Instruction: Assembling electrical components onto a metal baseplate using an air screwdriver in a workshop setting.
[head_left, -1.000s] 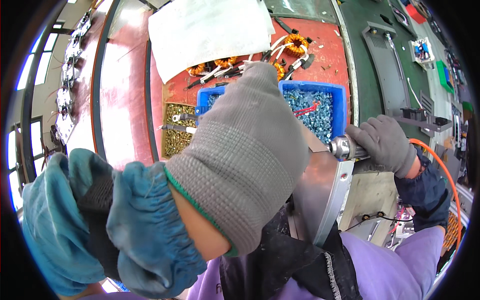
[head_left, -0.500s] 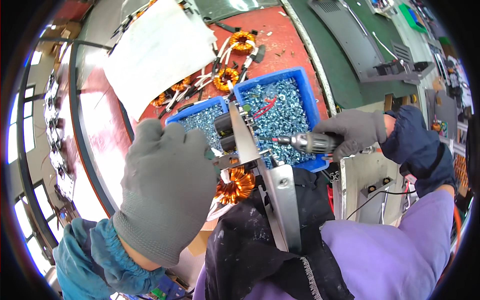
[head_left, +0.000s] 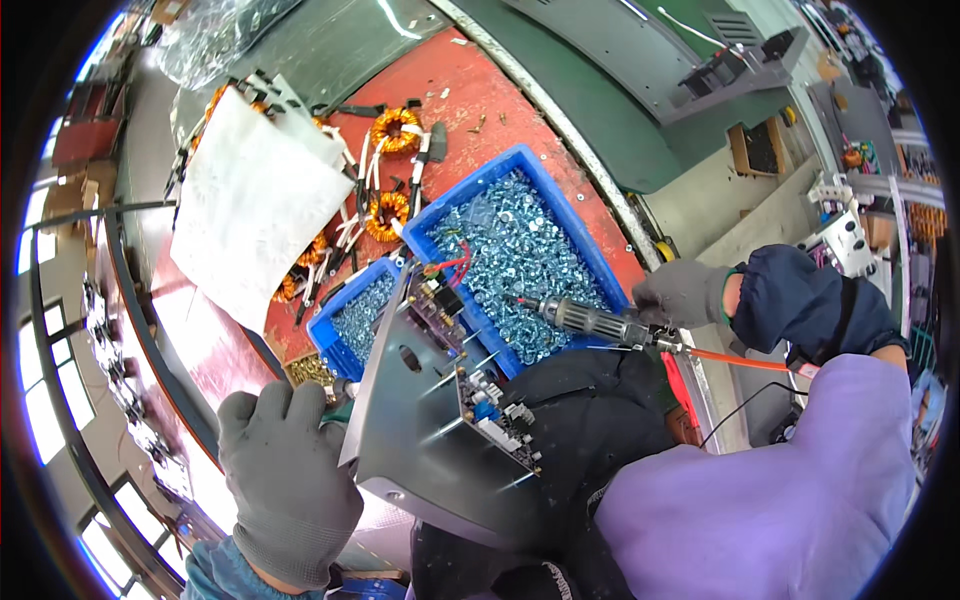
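Observation:
My left hand [head_left: 290, 475], in a grey glove, is closed at the left edge of a bent grey metal panel [head_left: 400, 445]. Circuit boards [head_left: 490, 420] with small parts and standing metal pins are mounted on this panel, which tilts over my lap. A bit of green and a pale round end show by my thumb; I cannot make out what they are. My gloved right hand [head_left: 680, 293] is just beside the rear of a power screwdriver [head_left: 590, 320]. The driver's body shows in full, its tip over the large blue bin; my right fingers are mostly hidden.
The large blue bin [head_left: 572, 230] holds many small silvery fasteners; a smaller blue bin [head_left: 318, 335] stands left of it. Copper-wound ring coils [head_left: 395, 130] with leads and a white sheet [head_left: 255, 200] lie on the red tabletop [head_left: 500, 85]. An orange hose [head_left: 735, 358] trails right from the driver.
The panel has turned from edge-on to show its broad face and boards. My left hand has moved down and left with it. The driver now shows clear of my right hand's fingers.

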